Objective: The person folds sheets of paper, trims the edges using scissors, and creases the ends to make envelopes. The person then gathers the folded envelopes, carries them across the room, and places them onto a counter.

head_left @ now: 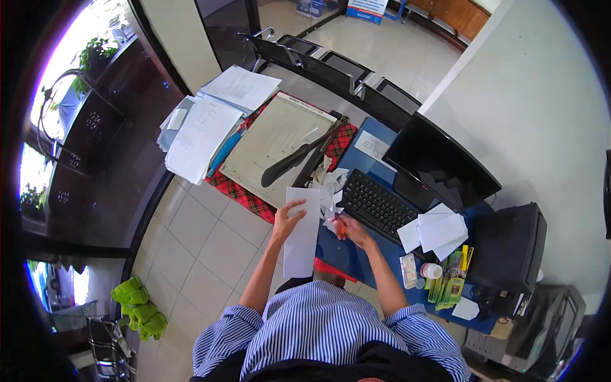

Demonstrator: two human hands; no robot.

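Head view: The left hand (pixel 289 219) grips a long, white, rectangular paper sheet (pixel 301 251), positioned beside the blue-topped desk (pixel 347 258). The right hand (pixel 358 234) is closed around orange-handled metal scissors (pixel 342 228), near the black plastic keyboard (pixel 375 202).

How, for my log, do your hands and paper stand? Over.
Left hand on long white paper. Right hand gripping what looks like orange-handled scissors. Loose scraps close by, beside keyboard.

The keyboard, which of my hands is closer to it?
Right: your right hand, gripping an orange item, is close by the near left corner of the keyboard. Your left hand, at the long white paper, is farther off to the left.
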